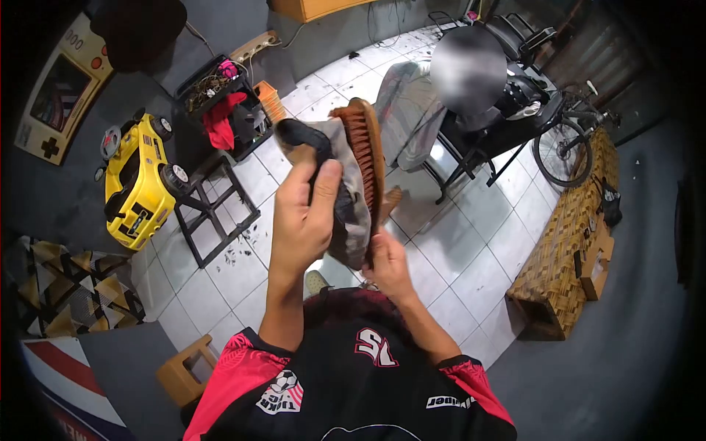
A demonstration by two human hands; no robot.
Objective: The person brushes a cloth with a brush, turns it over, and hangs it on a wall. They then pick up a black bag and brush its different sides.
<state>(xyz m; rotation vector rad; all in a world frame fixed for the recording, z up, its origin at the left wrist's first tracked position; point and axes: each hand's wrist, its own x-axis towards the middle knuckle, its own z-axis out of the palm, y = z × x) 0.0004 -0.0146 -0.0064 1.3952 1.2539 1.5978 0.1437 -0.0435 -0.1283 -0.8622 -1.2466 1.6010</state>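
My left hand is raised in front of me and grips a grey and black cloth, thumb pressed on its front. The cloth is wrapped against a wooden brush with reddish-brown bristles, which stands upright behind it. My right hand sits lower and to the right, closed around the brush's lower end. Both hands almost touch at the cloth. My black and red jersey fills the bottom of the view.
A person under a grey cape sits in a black chair behind the brush. A yellow toy car and a black frame stool stand at left, a bicycle and woven bench at right. Hair clippings lie on the white tiles.
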